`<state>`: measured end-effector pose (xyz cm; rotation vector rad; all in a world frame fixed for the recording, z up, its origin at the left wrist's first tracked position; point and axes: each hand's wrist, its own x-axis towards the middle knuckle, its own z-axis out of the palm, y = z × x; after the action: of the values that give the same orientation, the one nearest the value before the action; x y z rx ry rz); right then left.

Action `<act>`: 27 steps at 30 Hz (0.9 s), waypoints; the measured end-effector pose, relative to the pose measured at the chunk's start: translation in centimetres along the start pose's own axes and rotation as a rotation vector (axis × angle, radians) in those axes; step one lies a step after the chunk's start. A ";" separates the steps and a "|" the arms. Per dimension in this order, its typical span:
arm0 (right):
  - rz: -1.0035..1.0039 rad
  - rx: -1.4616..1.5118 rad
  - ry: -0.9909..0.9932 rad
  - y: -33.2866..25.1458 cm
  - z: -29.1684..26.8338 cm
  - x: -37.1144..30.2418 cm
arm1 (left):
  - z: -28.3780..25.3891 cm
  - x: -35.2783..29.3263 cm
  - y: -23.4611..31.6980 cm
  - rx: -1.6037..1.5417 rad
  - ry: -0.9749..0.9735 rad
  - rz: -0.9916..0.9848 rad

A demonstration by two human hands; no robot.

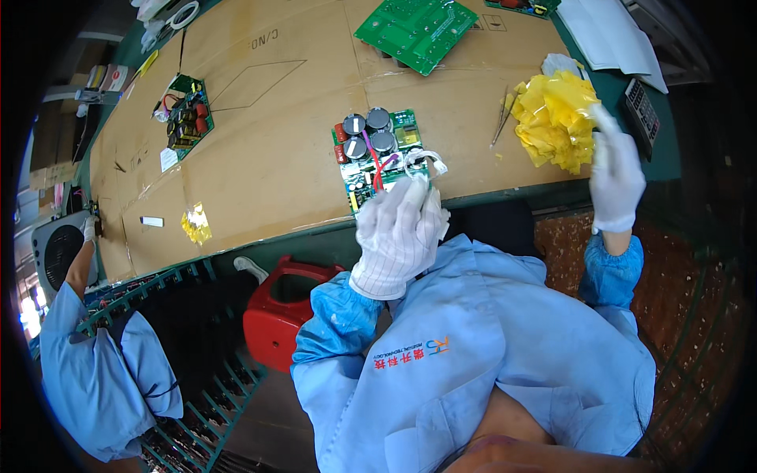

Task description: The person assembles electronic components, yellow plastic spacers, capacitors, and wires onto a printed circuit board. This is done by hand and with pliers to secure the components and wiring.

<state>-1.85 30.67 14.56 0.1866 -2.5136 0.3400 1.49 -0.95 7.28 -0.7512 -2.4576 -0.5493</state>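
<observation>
A green circuit board with round black capacitors, red parts and a white cable lies near the front edge of the cardboard-covered table. My left hand, in a white striped glove, is closed over the board's near edge; its fingertips are partly hidden among the parts. To the right is a heap of yellow film pieces. Beside its right edge, my gloved right hand has its fingers stretched forward, with the tips against the film. Whether a piece is between them is not clear.
Tweezers lie left of the heap, a calculator right of it. Further back is an upturned green board. Another populated board and yellow scraps lie leftward. A red stool and a co-worker's sleeve are at left.
</observation>
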 end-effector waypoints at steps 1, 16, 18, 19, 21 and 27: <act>0.110 -0.212 -0.276 0.2 0.3 -0.9 | -0.5 1.2 0.0 -0.005 -0.001 0.002; -0.491 0.280 -0.736 -8.8 10.5 -1.1 | 0.8 5.4 -6.3 -0.167 -0.160 -0.330; -0.484 0.272 -0.731 -9.2 10.9 -1.4 | 0.6 5.2 -6.5 -0.269 -0.162 -0.369; -0.473 0.259 -0.725 -9.3 10.9 -1.6 | 0.6 5.2 -6.6 -0.375 -0.162 -0.404; -0.473 0.254 -0.680 -9.4 11.3 -2.3 | 0.4 5.2 -6.5 -0.377 -0.163 -0.403; -0.421 0.221 -0.584 -10.3 11.3 -3.0 | 0.5 5.1 -6.9 -0.394 -0.147 -0.370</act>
<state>-3.34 17.81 5.94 1.0141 -2.8913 0.4334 -6.46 -3.96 8.27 -0.4906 -2.6760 -1.1805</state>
